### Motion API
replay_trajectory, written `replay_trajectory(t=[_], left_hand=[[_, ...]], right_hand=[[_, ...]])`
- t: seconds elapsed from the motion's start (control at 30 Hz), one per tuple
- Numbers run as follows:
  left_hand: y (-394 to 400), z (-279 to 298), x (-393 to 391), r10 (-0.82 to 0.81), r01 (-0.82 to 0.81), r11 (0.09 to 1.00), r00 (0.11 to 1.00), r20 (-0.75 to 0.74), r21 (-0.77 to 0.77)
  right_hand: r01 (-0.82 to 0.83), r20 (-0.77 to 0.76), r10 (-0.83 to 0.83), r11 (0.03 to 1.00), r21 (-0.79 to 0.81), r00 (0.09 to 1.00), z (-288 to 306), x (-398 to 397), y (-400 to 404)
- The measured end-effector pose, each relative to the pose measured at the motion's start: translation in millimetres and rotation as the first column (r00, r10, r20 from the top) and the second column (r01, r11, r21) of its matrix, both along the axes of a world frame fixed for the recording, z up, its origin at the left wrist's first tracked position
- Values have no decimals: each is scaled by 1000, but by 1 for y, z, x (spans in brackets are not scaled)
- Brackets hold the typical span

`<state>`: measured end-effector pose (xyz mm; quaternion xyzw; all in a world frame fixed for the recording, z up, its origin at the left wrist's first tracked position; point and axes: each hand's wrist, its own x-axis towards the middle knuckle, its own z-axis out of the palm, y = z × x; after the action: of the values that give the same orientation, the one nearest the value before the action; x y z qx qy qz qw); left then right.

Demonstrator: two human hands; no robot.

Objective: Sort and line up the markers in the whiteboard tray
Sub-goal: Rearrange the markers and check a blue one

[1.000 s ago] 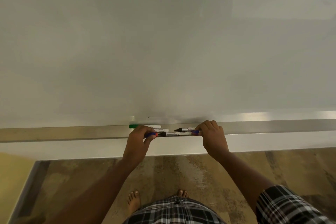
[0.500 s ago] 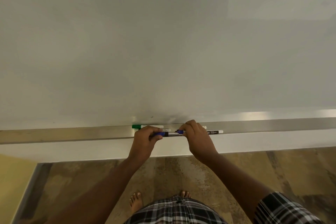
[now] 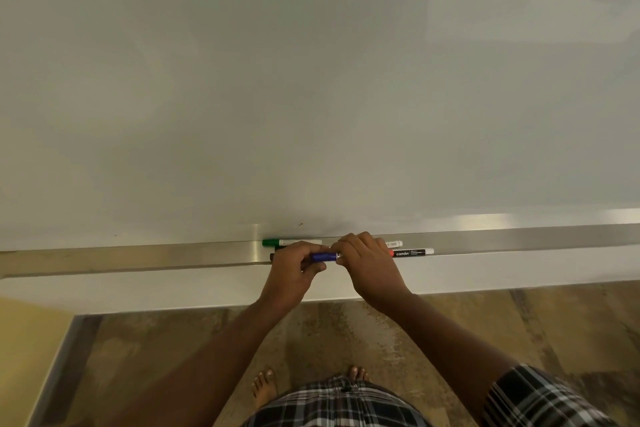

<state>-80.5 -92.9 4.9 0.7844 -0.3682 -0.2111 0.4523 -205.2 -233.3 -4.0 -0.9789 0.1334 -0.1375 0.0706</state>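
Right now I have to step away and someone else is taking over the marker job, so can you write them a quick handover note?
Left hand and right hand: together at the tray's front edge, both gripping the blue marker.
In the tray: green marker at the back; black-labelled marker right of the hands; a white marker end behind it, mostly hidden; a dark end shows left of the left hand.
Done: several markers lie lengthwise in the tray.
Left: set the blue marker down and even up the row.
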Motion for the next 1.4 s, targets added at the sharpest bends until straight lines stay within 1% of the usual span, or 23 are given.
replay_trajectory(t=[0.07,0.23,0.37,0.5,0.6,0.67,0.73,0.8,0.9,0.97,1.0,1.07,1.17,1.23,1.3,1.4], left_hand=[[0,2,2,13,-13,1000,1000,-29,2],[3,5,8,7,-5,1000,992,-127,15],[5,4,5,-10,14,1000,987,-158,27],[5,5,2,-4,4,1000,986,-167,0],[7,5,1,32,-35,999,988,-151,-16],[7,7,1,52,-57,998,987,-150,-24],[7,10,4,37,-41,999,988,-153,-25],[9,11,11,-8,7,1000,988,-156,-5],[9,9,18,-85,94,992,991,-108,83],[10,5,18,-76,83,990,995,-68,116],[11,3,20,-40,46,993,998,-53,109],[16,-4,28,77,-77,992,997,5,95],[28,-16,45,199,-226,959,967,159,174],[34,-21,55,220,-265,939,952,212,218],[38,-27,60,209,-267,933,948,241,240],[38,-32,61,197,-261,927,950,243,270]], right_hand=[[8,13,-9,1000,23,1000,3,2,2],[121,-20,-119,976,182,993,7,1,1],[222,-98,-206,954,202,974,0,-3,-4],[235,-68,-226,897,375,972,-2,2,1],[266,-67,-261,883,387,963,-1,8,8],[291,-93,-277,880,374,956,0,10,10],[304,-119,-279,883,359,953,3,12,10],[284,-107,-263,888,361,959,7,11,9],[185,-6,-198,904,385,980,12,11,7],[135,17,-156,899,416,988,9,11,6],[134,18,-158,886,443,987,6,10,4],[183,2,-208,864,469,978,-5,4,-4],[371,-22,-400,826,425,916,-21,-13,-23],[463,-17,-498,792,398,867,-28,-19,-34],[495,-20,-529,780,384,848,-31,-19,-39],[521,-5,-578,733,437,816,-33,-12,-40]])
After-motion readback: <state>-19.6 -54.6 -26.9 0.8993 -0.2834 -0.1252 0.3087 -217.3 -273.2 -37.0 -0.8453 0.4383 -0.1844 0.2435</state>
